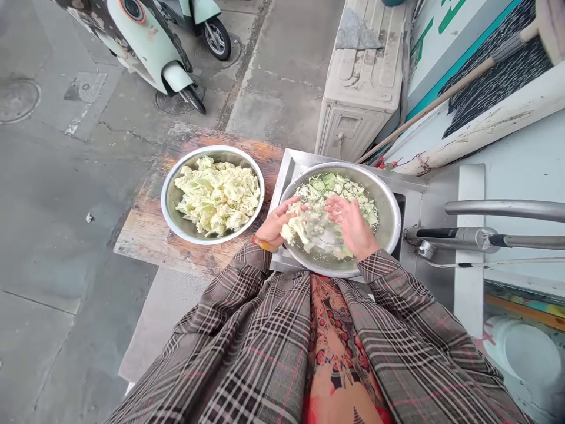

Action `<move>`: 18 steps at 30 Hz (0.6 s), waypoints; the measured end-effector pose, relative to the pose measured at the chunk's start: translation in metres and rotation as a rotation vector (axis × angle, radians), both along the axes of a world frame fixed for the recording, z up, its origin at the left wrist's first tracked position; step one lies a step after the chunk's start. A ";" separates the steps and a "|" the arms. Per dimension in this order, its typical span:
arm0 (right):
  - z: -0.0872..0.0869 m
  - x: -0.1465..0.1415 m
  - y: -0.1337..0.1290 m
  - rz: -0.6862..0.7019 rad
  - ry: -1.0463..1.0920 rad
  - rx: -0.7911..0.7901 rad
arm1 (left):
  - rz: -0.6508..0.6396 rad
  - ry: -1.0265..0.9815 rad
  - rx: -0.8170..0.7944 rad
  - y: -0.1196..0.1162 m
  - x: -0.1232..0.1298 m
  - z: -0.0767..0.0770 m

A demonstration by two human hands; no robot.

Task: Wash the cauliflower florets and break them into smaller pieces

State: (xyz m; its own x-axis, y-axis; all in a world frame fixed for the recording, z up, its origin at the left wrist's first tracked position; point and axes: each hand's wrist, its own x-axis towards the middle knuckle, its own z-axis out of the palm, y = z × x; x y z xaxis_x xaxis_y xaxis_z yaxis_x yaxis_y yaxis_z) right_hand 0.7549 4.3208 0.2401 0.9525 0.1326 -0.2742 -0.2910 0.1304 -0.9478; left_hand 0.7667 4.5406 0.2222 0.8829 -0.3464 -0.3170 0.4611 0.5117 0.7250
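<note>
Head view: weathered wooden desk (141, 235), bare at left edge; broad, round metal basin (387, 203) of water; smaller metal bowl (165, 209), heaped with knobbly cauliflower (218, 197); left hand (274, 225) open beside wet florets (296, 229), right hand (355, 228) open above basin.

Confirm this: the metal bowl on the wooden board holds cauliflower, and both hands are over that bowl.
Not quite: the head view shows the left hand and right hand over the water-filled basin. The metal bowl on the wooden board does hold cauliflower.
</note>
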 end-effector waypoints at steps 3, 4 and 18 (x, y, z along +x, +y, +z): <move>-0.014 0.002 -0.032 -0.058 0.054 -0.177 | 0.199 -0.186 0.206 0.051 0.016 0.016; -0.020 0.001 -0.041 -0.046 0.059 -0.255 | 0.271 -0.241 0.324 0.069 0.022 0.020; -0.060 0.030 0.019 0.616 -0.315 -1.160 | 0.020 -0.348 1.834 0.170 0.042 0.012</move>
